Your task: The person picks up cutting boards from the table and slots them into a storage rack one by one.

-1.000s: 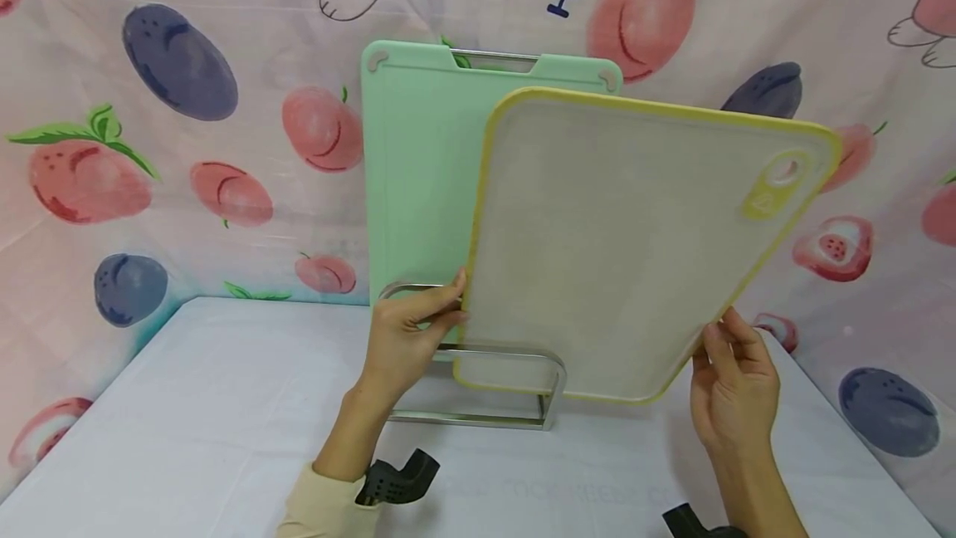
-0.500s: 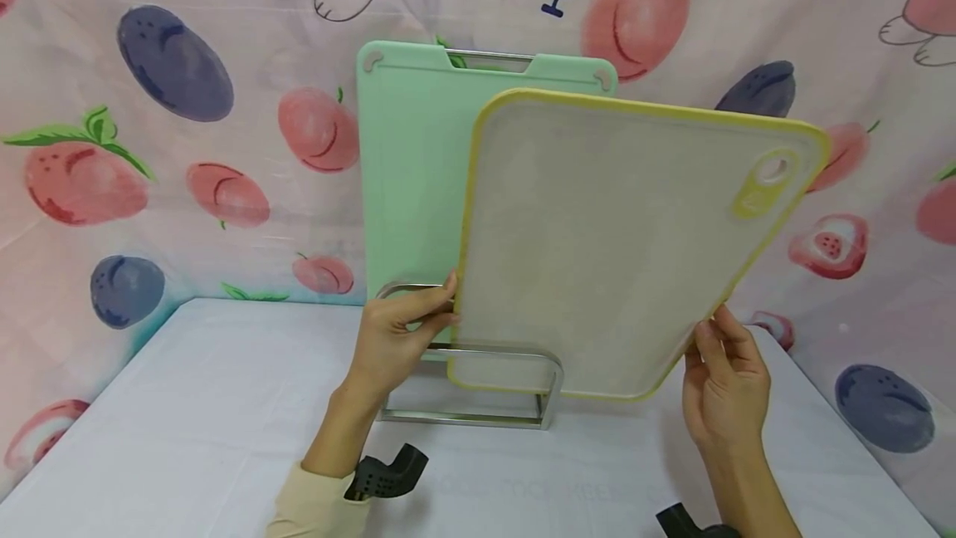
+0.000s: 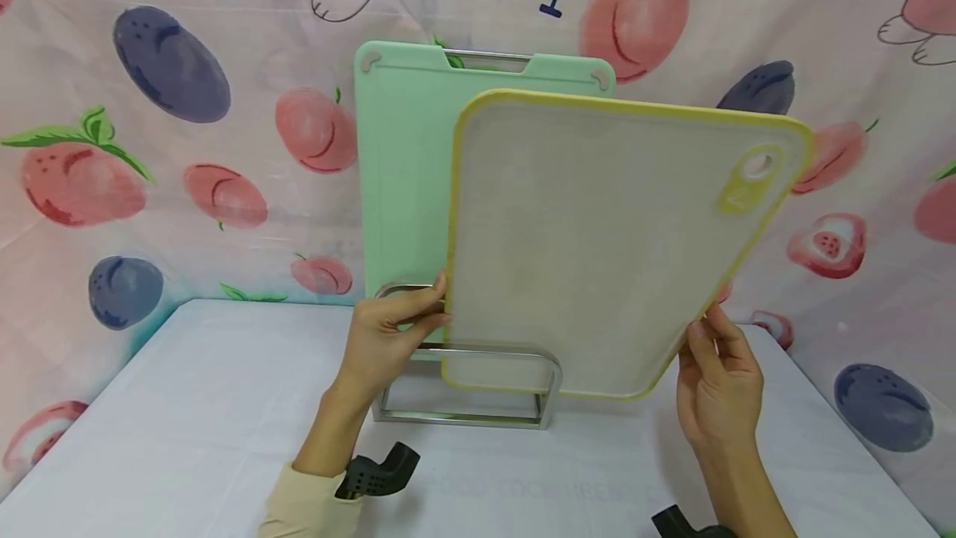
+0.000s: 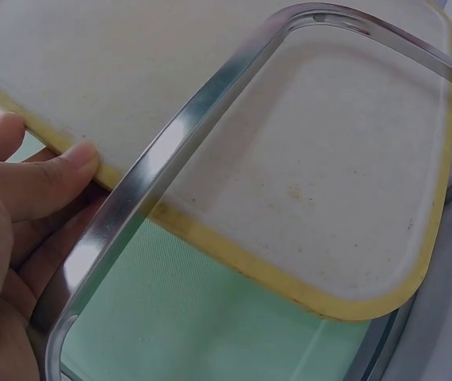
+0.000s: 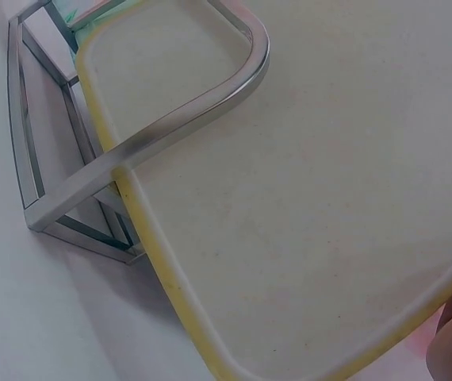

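Note:
A whitish cutting board (image 3: 597, 247) with a yellow rim is held upright and slightly tilted between both hands. My left hand (image 3: 384, 339) pinches its left edge, thumb on the near face, as the left wrist view shows. At the lower right edge my right hand (image 3: 720, 384) grips the board between thumb and fingers. The board's lower left part is behind the front loop of a metal rack (image 3: 548, 388), inside the slot; its right part sticks out past the rack. A mint green cutting board (image 3: 407, 164) stands upright in the rack behind it.
The rack stands on a white-covered table (image 3: 224, 388). Behind it hangs a fruit-print cloth (image 3: 246, 65). Black wrist mounts (image 3: 377, 471) sit on both wrists.
Both hands have moved the yellow-rimmed board a little to the left, further in behind the rack's front loop. The green board and rack stay in place; the view shifts slightly.

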Demonstrator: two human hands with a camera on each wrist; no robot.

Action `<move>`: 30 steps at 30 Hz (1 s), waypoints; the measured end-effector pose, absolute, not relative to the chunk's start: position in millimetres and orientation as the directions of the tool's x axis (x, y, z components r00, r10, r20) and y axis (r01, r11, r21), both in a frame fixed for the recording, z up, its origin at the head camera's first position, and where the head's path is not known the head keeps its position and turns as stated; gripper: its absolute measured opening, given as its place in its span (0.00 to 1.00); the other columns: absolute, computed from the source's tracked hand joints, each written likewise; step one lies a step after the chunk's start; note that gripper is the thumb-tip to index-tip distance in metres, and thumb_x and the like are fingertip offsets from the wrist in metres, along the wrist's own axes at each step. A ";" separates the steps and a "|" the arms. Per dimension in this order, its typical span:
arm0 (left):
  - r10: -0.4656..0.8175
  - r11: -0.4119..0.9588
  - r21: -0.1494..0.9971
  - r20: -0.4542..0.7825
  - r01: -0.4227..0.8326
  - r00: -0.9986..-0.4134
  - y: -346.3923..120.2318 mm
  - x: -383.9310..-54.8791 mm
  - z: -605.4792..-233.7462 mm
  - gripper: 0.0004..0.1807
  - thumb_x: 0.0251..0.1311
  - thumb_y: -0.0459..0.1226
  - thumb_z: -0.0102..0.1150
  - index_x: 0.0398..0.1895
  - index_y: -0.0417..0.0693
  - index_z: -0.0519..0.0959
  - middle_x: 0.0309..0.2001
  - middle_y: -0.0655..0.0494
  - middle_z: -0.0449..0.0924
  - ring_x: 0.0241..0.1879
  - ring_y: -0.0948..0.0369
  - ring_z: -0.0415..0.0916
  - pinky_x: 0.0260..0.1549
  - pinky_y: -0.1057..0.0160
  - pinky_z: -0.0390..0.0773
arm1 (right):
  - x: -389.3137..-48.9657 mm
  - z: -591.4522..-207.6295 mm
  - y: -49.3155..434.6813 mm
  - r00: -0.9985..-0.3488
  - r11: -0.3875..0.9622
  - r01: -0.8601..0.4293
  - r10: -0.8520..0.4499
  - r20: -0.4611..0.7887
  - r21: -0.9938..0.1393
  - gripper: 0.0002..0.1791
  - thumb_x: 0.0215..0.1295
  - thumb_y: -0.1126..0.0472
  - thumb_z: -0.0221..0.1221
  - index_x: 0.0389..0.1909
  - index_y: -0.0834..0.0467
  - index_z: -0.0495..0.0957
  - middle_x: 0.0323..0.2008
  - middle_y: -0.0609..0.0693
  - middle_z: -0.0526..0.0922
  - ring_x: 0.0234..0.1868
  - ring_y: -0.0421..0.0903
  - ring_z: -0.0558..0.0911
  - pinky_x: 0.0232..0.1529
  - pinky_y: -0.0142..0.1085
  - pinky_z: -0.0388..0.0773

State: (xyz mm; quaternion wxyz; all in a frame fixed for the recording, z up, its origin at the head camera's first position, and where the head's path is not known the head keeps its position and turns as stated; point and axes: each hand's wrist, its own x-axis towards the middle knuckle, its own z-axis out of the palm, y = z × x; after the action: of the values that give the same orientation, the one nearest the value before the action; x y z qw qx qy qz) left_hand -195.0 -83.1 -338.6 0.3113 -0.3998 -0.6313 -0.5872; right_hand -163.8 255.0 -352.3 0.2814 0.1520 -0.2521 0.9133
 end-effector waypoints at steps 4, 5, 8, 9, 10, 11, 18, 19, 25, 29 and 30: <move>0.129 -0.029 0.508 0.856 0.861 -0.500 -84.9 -194.5 -338.4 0.32 0.38 0.12 0.66 0.52 0.39 0.79 0.44 0.42 0.81 0.37 0.60 0.83 0.35 0.61 0.83 | -163.5 -352.2 253.1 -0.797 -0.714 -0.587 0.428 0.426 -0.382 0.18 0.58 0.86 0.51 0.49 0.77 0.76 0.34 0.61 0.76 0.36 0.53 0.80 0.40 0.37 0.80; 0.126 -0.032 0.504 0.859 0.863 -0.497 -85.4 -194.7 -338.5 0.33 0.38 0.12 0.65 0.52 0.40 0.79 0.45 0.43 0.81 0.37 0.60 0.83 0.35 0.62 0.83 | -163.4 -352.2 252.7 -0.797 -0.715 -0.586 0.423 0.431 -0.382 0.18 0.58 0.86 0.51 0.49 0.77 0.76 0.34 0.61 0.76 0.36 0.53 0.80 0.40 0.37 0.80; 0.117 -0.038 0.491 0.867 0.871 -0.484 -86.3 -195.5 -338.7 0.33 0.38 0.11 0.65 0.51 0.40 0.80 0.46 0.46 0.81 0.37 0.60 0.83 0.35 0.63 0.83 | -163.2 -352.7 251.6 -0.797 -0.715 -0.583 0.408 0.446 -0.386 0.18 0.59 0.86 0.50 0.50 0.76 0.75 0.35 0.61 0.76 0.37 0.53 0.80 0.41 0.37 0.80; 0.115 -0.036 0.495 0.865 0.868 -0.488 -86.7 -195.3 -338.8 0.32 0.37 0.11 0.65 0.51 0.39 0.80 0.46 0.47 0.81 0.37 0.60 0.83 0.35 0.63 0.83 | -163.2 -352.9 251.4 -0.796 -0.713 -0.583 0.408 0.446 -0.388 0.18 0.59 0.86 0.50 0.50 0.76 0.75 0.36 0.61 0.76 0.38 0.53 0.80 0.41 0.37 0.80; 0.113 -0.031 0.502 0.861 0.864 -0.496 -87.1 -195.2 -339.2 0.32 0.37 0.11 0.65 0.51 0.38 0.80 0.46 0.47 0.81 0.37 0.60 0.83 0.35 0.63 0.83 | -163.4 -353.2 251.3 -0.793 -0.697 -0.591 0.411 0.449 -0.405 0.18 0.60 0.85 0.50 0.50 0.76 0.76 0.36 0.60 0.76 0.38 0.52 0.81 0.42 0.37 0.80; 0.111 -0.028 0.510 0.856 0.860 -0.504 -87.5 -195.2 -339.8 0.31 0.37 0.11 0.65 0.50 0.37 0.80 0.46 0.48 0.81 0.37 0.60 0.83 0.35 0.62 0.83 | -163.4 -353.5 250.9 -0.789 -0.682 -0.599 0.414 0.453 -0.419 0.17 0.60 0.85 0.51 0.50 0.75 0.76 0.36 0.59 0.77 0.38 0.51 0.81 0.42 0.36 0.80; 0.113 -0.032 0.551 0.831 0.834 -0.544 -89.8 -196.3 -343.2 0.30 0.39 0.12 0.65 0.50 0.35 0.79 0.48 0.47 0.81 0.38 0.60 0.83 0.35 0.60 0.83 | -163.5 -353.7 249.7 -0.796 -0.708 -0.585 0.408 0.447 -0.396 0.18 0.60 0.85 0.50 0.51 0.76 0.75 0.39 0.61 0.76 0.38 0.52 0.81 0.41 0.37 0.80; 0.113 -0.030 0.552 0.830 0.833 -0.546 -90.1 -196.4 -343.4 0.30 0.39 0.12 0.65 0.50 0.35 0.80 0.48 0.47 0.81 0.38 0.60 0.83 0.35 0.60 0.83 | -163.2 -353.6 249.3 -0.796 -0.706 -0.586 0.406 0.450 -0.399 0.18 0.60 0.85 0.50 0.51 0.76 0.75 0.39 0.61 0.76 0.38 0.52 0.81 0.41 0.37 0.80; 0.092 -0.022 0.568 0.820 0.823 -0.564 -93.7 -197.0 -345.0 0.28 0.38 0.12 0.66 0.48 0.33 0.80 0.47 0.47 0.81 0.37 0.60 0.84 0.34 0.61 0.83 | -161.4 -352.4 243.7 -0.798 -0.709 -0.584 0.413 0.438 -0.396 0.18 0.60 0.85 0.50 0.51 0.76 0.75 0.40 0.62 0.78 0.39 0.53 0.82 0.42 0.37 0.81; 0.079 -0.032 0.574 0.817 0.818 -0.570 -95.7 -196.7 -346.2 0.28 0.38 0.11 0.65 0.48 0.33 0.80 0.48 0.47 0.81 0.37 0.60 0.83 0.35 0.61 0.83 | -159.7 -352.0 239.4 -0.799 -0.702 -0.589 0.434 0.416 -0.400 0.17 0.59 0.85 0.52 0.50 0.76 0.76 0.38 0.62 0.80 0.39 0.52 0.82 0.41 0.37 0.81; 0.077 -0.036 0.576 0.816 0.816 -0.573 -96.0 -196.5 -346.4 0.28 0.38 0.11 0.65 0.48 0.33 0.80 0.48 0.47 0.81 0.37 0.60 0.83 0.35 0.62 0.83 | -159.4 -352.0 238.6 -0.799 -0.702 -0.590 0.438 0.412 -0.399 0.17 0.59 0.85 0.51 0.50 0.76 0.76 0.38 0.62 0.80 0.38 0.52 0.82 0.40 0.36 0.81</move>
State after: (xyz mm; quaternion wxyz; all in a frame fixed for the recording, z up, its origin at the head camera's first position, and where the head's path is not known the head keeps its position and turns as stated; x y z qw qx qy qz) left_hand -196.5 -96.0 -346.4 0.2953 -0.3556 -0.6283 -0.6258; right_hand -159.4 238.6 -352.0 0.2823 0.1443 -0.2635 0.9111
